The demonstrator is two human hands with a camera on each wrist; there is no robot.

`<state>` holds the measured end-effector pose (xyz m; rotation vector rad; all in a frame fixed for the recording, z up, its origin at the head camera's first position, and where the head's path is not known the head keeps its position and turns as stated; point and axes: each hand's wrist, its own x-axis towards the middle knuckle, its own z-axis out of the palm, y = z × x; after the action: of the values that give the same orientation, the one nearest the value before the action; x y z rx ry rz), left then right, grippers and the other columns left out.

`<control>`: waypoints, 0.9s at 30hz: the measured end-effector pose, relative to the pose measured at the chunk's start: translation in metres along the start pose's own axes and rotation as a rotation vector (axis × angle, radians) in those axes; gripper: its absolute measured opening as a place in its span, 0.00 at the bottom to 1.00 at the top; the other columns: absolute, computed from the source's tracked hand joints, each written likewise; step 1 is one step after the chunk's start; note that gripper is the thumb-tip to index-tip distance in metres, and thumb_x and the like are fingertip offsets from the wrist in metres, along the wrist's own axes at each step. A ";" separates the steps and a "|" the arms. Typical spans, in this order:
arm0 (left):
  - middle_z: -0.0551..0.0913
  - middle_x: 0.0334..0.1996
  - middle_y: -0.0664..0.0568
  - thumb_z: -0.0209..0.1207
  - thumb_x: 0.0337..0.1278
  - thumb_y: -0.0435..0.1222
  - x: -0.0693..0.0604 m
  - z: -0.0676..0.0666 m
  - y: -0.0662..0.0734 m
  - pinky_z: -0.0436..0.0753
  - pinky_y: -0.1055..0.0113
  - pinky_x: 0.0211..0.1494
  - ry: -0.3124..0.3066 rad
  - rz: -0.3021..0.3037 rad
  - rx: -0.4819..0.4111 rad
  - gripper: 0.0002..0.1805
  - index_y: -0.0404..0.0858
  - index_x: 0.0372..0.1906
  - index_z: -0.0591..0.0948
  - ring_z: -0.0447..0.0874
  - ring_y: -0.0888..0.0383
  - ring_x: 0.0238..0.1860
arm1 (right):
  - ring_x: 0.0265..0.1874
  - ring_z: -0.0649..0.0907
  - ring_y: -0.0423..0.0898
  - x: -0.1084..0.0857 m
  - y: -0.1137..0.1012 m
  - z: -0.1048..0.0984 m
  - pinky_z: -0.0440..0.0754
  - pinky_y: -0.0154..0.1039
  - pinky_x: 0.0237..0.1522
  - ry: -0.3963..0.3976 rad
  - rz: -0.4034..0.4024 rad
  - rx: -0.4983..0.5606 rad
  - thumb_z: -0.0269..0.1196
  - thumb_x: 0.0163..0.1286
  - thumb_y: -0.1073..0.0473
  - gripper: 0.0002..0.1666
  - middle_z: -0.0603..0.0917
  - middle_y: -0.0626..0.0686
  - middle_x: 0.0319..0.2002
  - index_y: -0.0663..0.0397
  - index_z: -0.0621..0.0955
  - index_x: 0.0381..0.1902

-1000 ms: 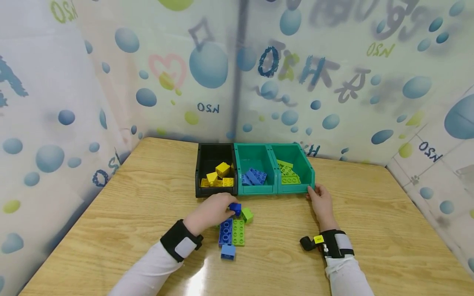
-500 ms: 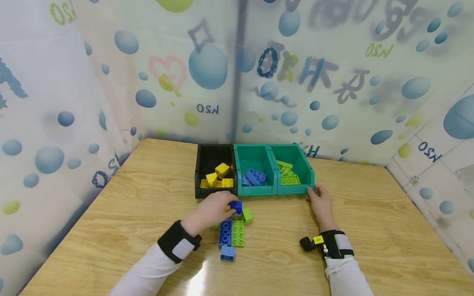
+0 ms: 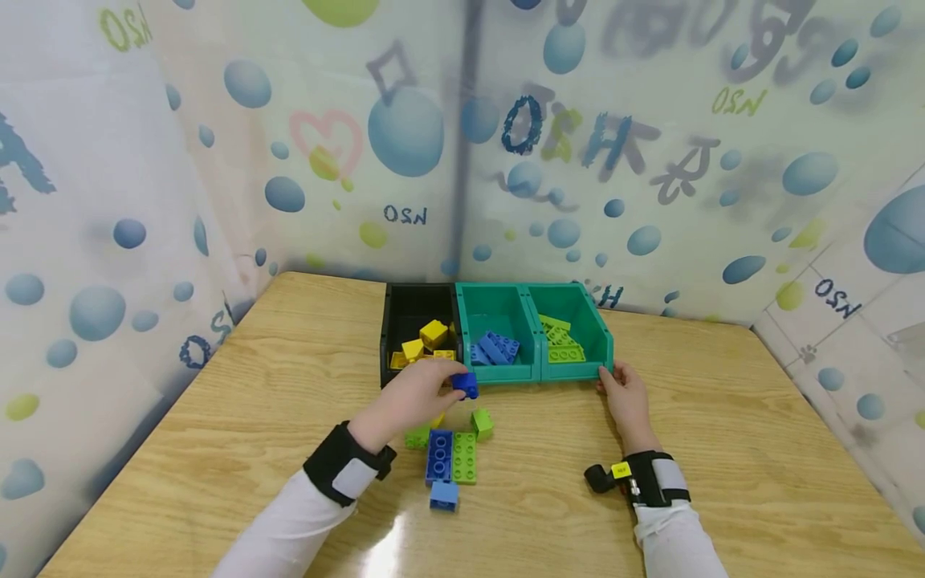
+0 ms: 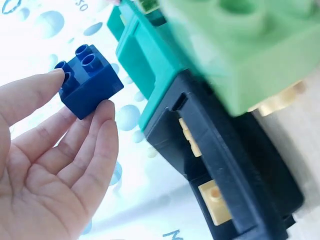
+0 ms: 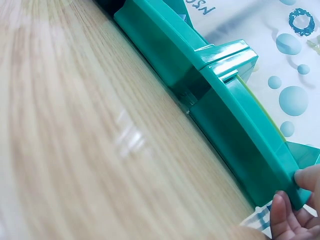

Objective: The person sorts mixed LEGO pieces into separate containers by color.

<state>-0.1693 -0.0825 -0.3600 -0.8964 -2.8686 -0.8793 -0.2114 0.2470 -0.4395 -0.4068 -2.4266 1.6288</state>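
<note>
A pale wood-grained worktop [image 3: 730, 417] spreads across the lower part of the head view, with a bright patch of glare [image 3: 385, 550] near its front edge. Behind it and along both sides stands a whitish printed backdrop [image 3: 289, 44], crossed by a dark vertical band [image 3: 466, 152] near the middle. Blue bubbles [image 3: 406, 132] of many sizes cover it, mixed with yellow-green spots [image 3: 372, 234]. A pink heart [image 3: 325, 132] sits left of the band, below a grey diamond outline [image 3: 391, 72]. To the right are mirrored blue letters [image 3: 523, 124], grey scrawls [image 3: 686, 170] and a small paw print [image 3: 808, 353].
</note>
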 end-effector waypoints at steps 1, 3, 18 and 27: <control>0.83 0.42 0.50 0.61 0.60 0.36 0.002 -0.001 0.000 0.82 0.65 0.45 0.007 -0.002 0.005 0.15 0.36 0.51 0.80 0.79 0.60 0.38 | 0.30 0.73 0.27 0.000 0.000 0.000 0.73 0.18 0.34 0.000 -0.002 -0.001 0.48 0.75 0.56 0.24 0.72 0.59 0.48 0.67 0.67 0.61; 0.83 0.44 0.50 0.61 0.60 0.36 0.006 -0.003 0.001 0.81 0.64 0.47 0.021 -0.006 0.012 0.17 0.36 0.53 0.79 0.80 0.59 0.40 | 0.30 0.73 0.27 0.000 0.000 0.000 0.73 0.18 0.34 0.002 -0.001 0.002 0.48 0.75 0.56 0.23 0.72 0.59 0.48 0.67 0.67 0.61; 0.82 0.46 0.46 0.60 0.61 0.37 0.054 -0.011 0.003 0.81 0.62 0.51 0.095 -0.022 -0.011 0.18 0.35 0.55 0.78 0.80 0.53 0.45 | 0.30 0.74 0.28 0.000 0.001 0.001 0.73 0.18 0.34 0.003 0.000 0.007 0.48 0.75 0.56 0.23 0.72 0.59 0.47 0.67 0.67 0.61; 0.81 0.50 0.45 0.59 0.62 0.38 0.073 -0.008 0.001 0.80 0.62 0.53 0.075 -0.054 0.010 0.19 0.35 0.55 0.78 0.80 0.54 0.48 | 0.29 0.74 0.26 0.001 0.000 0.000 0.74 0.18 0.34 0.006 -0.005 0.018 0.48 0.75 0.57 0.23 0.72 0.59 0.47 0.68 0.67 0.61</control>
<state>-0.2315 -0.0480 -0.3403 -0.7718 -2.8430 -0.8817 -0.2119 0.2472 -0.4399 -0.4014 -2.4044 1.6441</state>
